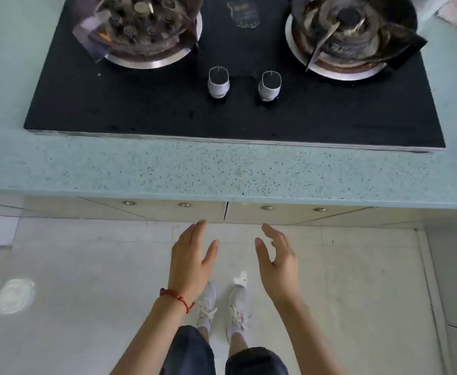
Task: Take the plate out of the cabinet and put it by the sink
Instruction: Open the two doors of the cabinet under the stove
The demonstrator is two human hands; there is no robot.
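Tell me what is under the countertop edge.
Under the countertop edge are two closed cabinet doors, meeting at a centre seam, with small round fittings near their tops. Both hands, left hand and right hand, are open and empty before them. The cabinet's contents, plate included, are hidden.

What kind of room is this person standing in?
Most likely a home kitchen: a black two-burner gas stove with two knobs is set into a speckled countertop, and closed cabinet doors sit under it.
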